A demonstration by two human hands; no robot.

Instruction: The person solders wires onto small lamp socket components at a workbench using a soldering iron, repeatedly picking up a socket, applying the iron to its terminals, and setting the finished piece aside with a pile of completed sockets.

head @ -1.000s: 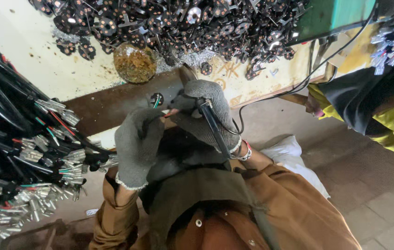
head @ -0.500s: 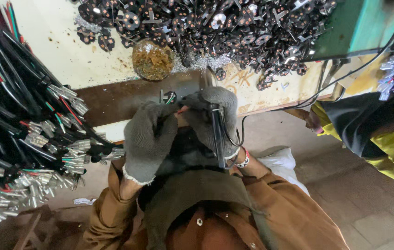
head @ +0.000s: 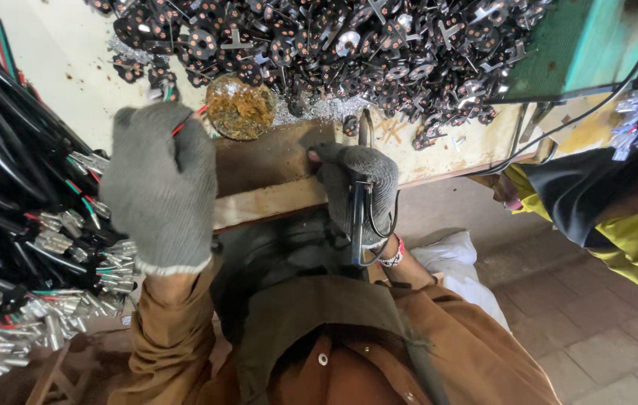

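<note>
Person at the bench, 2 grey knit gloves on, brown jacket sleeves showing below. The left hand is lifting at about 9 o'clock from the middle of the view, fingers curled in and pinching a thin red and green wire that is poking out above the knuckles toward 1 o'clock. The right hand is sitting just right of centre, clenched around a dark soldering iron; its handle is running down toward 6 o'clock along the wrist, its cord looping beside a beaded bracelet, and its metal tip is pointing up toward 12 o'clock over the workbench. Between the 2 hands, toward 11 o'clock of the iron, a round tin of yellowish flux is sitting on the bench surface. A big heap of small black round parts with copper dots is spreading across the bench at 12 o'clock. At 9 o'clock, bundles of black cables with metal terminals are hanging down the left side. At 3 o'clock another person's yellow and black sleeve is reaching in, well apart from the gloved hands. A green machine housing is standing at 2 o'clock.
</note>
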